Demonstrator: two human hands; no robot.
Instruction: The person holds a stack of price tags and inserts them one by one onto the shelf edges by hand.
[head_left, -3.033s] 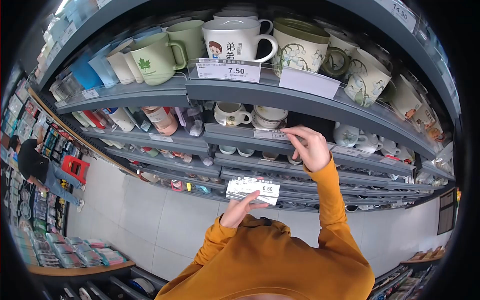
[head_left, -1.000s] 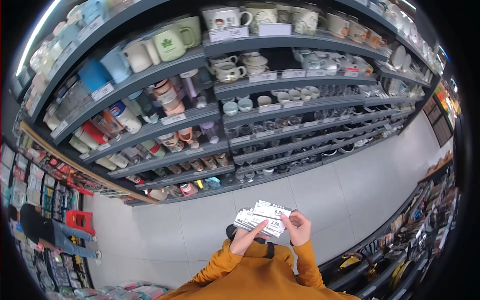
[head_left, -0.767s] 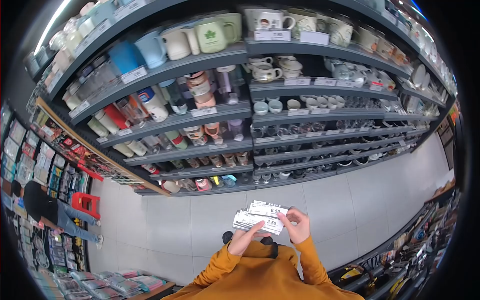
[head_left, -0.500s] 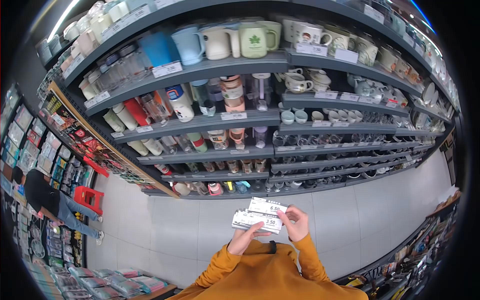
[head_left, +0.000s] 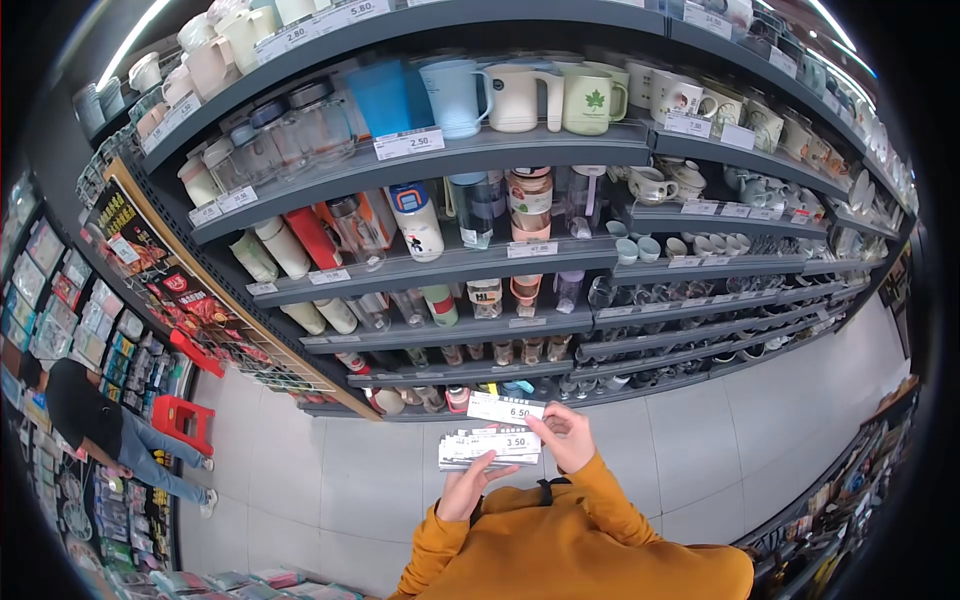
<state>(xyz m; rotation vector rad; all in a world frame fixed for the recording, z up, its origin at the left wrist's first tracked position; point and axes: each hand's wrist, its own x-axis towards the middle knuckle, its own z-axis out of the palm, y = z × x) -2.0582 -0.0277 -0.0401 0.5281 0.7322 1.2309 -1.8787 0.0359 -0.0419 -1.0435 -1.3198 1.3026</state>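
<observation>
My left hand (head_left: 466,486) grips a stack of white price labels (head_left: 488,447), thumb on top; the uppermost reads 3.50. Between the fingers of my right hand (head_left: 563,437) is a single label (head_left: 500,409) reading 6.50, raised just above the stack. Both hands are low in the centre, in front of my orange sleeves. Beyond them a grey shelf (head_left: 420,157) carries a blue pitcher (head_left: 456,97), a cream pitcher (head_left: 517,98) and a green maple-leaf mug (head_left: 592,100). A price label (head_left: 409,143) reading 2.50 is fixed to its edge.
Lower shelves hold bottles (head_left: 417,222), small cups (head_left: 648,247) and teapots. At the left, a person (head_left: 90,412) in a dark top bends near a red stool (head_left: 182,424). Dark racks of goods run along the lower right, and packages lie at the bottom left.
My right hand has left the shelf edge and now holds the 6.50 label, lifted off the stack. The view has turned left, so the shelves appear shifted right.
</observation>
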